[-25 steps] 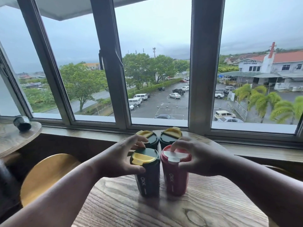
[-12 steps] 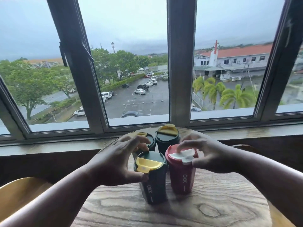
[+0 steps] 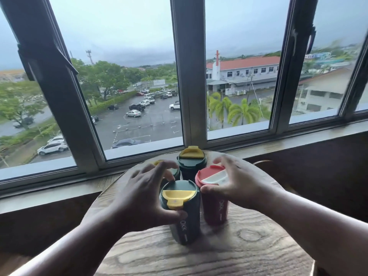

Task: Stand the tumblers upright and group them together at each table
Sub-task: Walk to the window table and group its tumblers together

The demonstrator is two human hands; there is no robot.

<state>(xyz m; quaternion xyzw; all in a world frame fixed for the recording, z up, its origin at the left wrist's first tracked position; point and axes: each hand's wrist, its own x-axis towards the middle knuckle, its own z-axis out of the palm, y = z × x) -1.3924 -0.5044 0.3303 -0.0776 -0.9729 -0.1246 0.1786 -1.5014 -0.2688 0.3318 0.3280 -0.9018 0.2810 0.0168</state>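
Four tumblers upright, clustered at table (image 3: 258, 255) centre. Left hand (image 3: 143, 198) grasps green tumbler (image 3: 182, 214) at 7 o'clock; right hand (image 3: 239, 184) grasps red tumbler (image 3: 214, 204) at 4 o'clock, touching.

Setting: upper-floor café or lounge. Evidence: round wood-grain surface (image 3: 199, 255) against a window wall (image 3: 187, 76); branded lidded tumblers (image 3: 185, 214); car park (image 3: 143, 120) below.

Four upright tumblers (image 3: 180, 212) clustered on table (image 3: 249, 253), window (image 3: 179, 76) behind
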